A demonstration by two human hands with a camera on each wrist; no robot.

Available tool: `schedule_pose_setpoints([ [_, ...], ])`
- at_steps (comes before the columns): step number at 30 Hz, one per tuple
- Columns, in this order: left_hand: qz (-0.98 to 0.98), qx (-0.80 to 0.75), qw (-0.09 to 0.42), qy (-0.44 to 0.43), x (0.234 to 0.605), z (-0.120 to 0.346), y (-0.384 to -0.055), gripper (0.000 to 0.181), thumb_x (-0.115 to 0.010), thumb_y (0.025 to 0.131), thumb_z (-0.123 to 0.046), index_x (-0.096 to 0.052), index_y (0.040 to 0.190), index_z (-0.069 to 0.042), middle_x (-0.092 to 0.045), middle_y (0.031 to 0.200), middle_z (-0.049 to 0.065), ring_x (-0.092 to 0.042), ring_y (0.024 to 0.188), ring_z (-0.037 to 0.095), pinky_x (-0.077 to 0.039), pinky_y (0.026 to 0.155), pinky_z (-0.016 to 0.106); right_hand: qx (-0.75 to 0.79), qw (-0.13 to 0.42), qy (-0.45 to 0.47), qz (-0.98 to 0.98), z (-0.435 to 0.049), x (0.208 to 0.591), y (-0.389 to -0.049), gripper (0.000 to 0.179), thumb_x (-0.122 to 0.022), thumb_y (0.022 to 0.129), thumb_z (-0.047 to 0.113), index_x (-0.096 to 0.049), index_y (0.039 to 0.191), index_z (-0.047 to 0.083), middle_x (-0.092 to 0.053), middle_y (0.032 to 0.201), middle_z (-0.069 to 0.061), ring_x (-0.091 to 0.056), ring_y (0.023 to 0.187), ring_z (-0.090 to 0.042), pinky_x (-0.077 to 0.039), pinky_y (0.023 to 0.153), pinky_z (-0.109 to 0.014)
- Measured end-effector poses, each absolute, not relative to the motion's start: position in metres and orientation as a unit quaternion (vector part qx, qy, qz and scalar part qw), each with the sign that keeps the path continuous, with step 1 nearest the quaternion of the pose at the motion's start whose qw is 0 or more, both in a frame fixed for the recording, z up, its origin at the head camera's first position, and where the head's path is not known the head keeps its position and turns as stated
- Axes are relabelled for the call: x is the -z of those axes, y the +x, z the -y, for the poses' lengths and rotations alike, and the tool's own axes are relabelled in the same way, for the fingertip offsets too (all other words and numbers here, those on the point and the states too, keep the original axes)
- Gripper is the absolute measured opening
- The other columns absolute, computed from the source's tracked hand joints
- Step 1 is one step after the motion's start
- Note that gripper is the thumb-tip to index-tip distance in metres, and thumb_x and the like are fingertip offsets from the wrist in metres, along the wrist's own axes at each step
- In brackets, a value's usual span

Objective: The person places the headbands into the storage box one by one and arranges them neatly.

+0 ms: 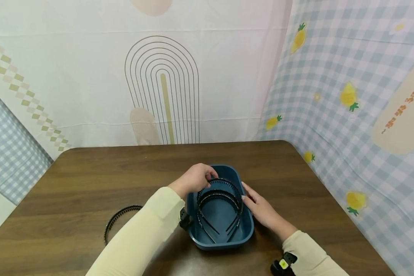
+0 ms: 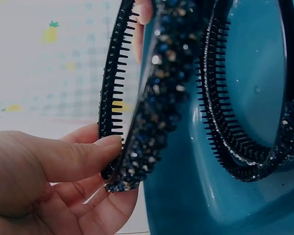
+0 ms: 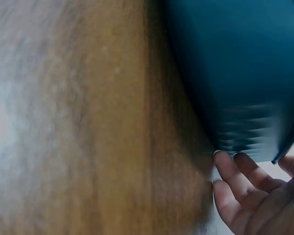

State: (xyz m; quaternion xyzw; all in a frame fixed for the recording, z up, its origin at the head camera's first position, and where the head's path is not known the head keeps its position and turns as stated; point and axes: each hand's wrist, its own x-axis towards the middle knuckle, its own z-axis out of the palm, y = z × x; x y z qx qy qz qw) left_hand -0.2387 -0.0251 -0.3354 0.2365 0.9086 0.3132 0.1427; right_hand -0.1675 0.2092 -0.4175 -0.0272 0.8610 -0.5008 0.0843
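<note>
A black beaded headband with inner comb teeth (image 2: 161,98) stands over the blue basin (image 1: 207,245). My left hand (image 1: 197,178) pinches its arch between thumb and fingers near the basin's far left side. Inside the basin lie more black beaded headbands (image 2: 250,166), overlapping, their ends toward the near side; their exact number is hard to tell. At the basin's right side, my right hand (image 1: 262,209) holds the rim, thumb at its edge. In the right wrist view, fingertips (image 3: 225,161) touch the outer wall.
Another black toothed headband (image 1: 115,222) lies on the brown wooden table (image 1: 89,180), left of the basin and partly hidden by my left sleeve (image 1: 141,230). A patterned cloth (image 1: 227,76) hangs behind the table, and a checked cloth (image 1: 331,126) hangs along the right.
</note>
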Motion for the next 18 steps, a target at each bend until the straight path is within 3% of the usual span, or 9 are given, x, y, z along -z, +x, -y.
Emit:
schedule_pose_setpoints([
  [4, -0.911, -0.310, 0.147, 0.230, 0.3378, 0.0258, -0.2396, 0.033, -0.065, 0.085, 0.009, -0.070, 0.112, -0.009, -0.060, 0.101, 0.009, -0.054, 0.093, 0.023, -0.049, 0.078, 0.036, 0.494, 0.077, -0.026, -0.865, -0.2081, 0.4186, -0.1679, 0.055, -0.044, 0.104, 0.030, -0.026, 0.154, 0.015, -0.056, 0.124, -0.016, -0.058, 0.093, -0.021, -0.048, 0.074, -0.033],
  [7, -0.911, -0.311, 0.150, 0.225, 0.3396, 0.0263, -0.2404, 0.033, -0.066, 0.085, 0.009, -0.070, 0.112, -0.009, -0.061, 0.103, 0.009, -0.056, 0.096, 0.023, -0.050, 0.082, 0.037, 0.491, 0.075, -0.033, -0.867, -0.2072, 0.4191, -0.1673, 0.056, -0.044, 0.104, 0.032, -0.025, 0.154, 0.014, -0.053, 0.133, -0.019, -0.057, 0.109, -0.027, -0.049, 0.087, -0.042],
  [11, -0.911, -0.312, 0.153, 0.220, 0.3410, 0.0255, -0.2421, 0.033, -0.066, 0.084, 0.010, -0.070, 0.111, -0.009, -0.063, 0.105, 0.010, -0.058, 0.100, 0.024, -0.051, 0.086, 0.039, 0.493, 0.077, -0.041, -0.866, -0.2069, 0.4188, -0.1663, 0.057, -0.043, 0.104, 0.032, -0.023, 0.154, 0.014, -0.044, 0.144, -0.022, -0.048, 0.127, -0.034, -0.041, 0.101, -0.052],
  [18, -0.914, -0.301, 0.160, 0.221, 0.3453, 0.0206, -0.2460, 0.032, -0.065, 0.085, 0.010, -0.070, 0.110, -0.009, -0.062, 0.103, 0.009, -0.056, 0.095, 0.022, -0.052, 0.082, 0.037, 0.498, 0.080, -0.040, -0.862, -0.2071, 0.4182, -0.1654, 0.057, -0.042, 0.104, 0.032, -0.022, 0.155, 0.014, -0.041, 0.146, -0.022, -0.046, 0.129, -0.035, -0.041, 0.101, -0.051],
])
